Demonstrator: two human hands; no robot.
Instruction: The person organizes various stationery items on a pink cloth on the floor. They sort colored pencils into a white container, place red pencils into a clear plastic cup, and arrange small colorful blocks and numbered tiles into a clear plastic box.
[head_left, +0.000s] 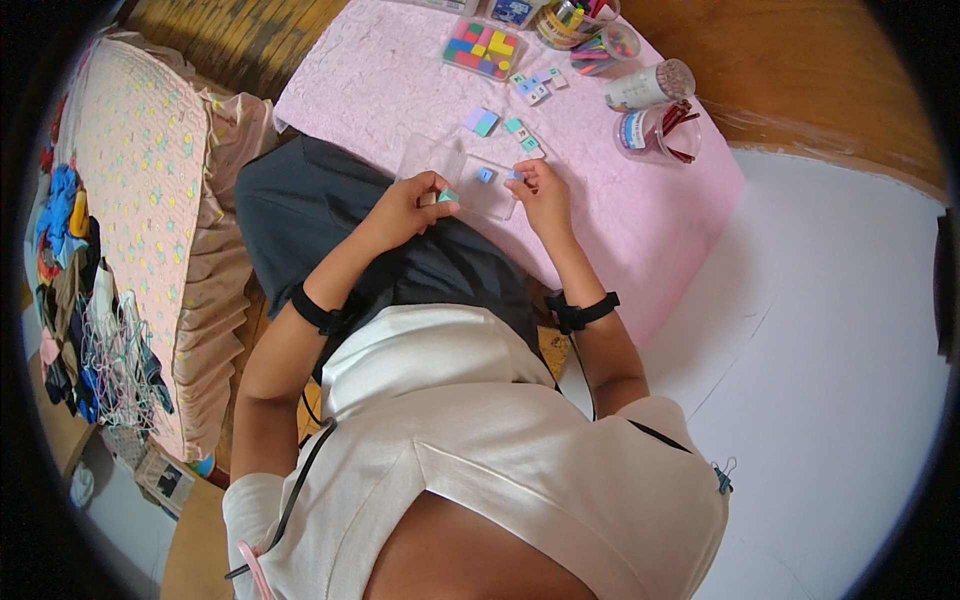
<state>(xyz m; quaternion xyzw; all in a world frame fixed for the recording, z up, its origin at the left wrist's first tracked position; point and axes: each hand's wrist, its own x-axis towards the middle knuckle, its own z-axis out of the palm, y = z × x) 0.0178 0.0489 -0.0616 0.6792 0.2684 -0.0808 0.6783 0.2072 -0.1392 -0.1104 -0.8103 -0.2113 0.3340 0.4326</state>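
Note:
My left hand (405, 210) pinches a teal-topped small block (448, 195) between thumb and fingers, and a pale block edge shows beside it. Below and between my hands lies a clear plastic case (496, 206), its transparent lid (424, 155) folded out to the left. A blue numbered block (485, 175) sits inside the case. At the case's right side, my right hand (547, 193) grips another small blue block (515, 175) with its fingertips. Beyond the case are a lilac-and-blue block pair (481, 121) and a row of teal and white numbered blocks (523, 135).
A pink cloth (622, 217) covers the table. Farther back lie more numbered blocks (534, 87) and a case of coloured blocks (482, 49). Along the right stand a tub of red sticks (637, 135), a clear canister (637, 94) and a pen tub (562, 26).

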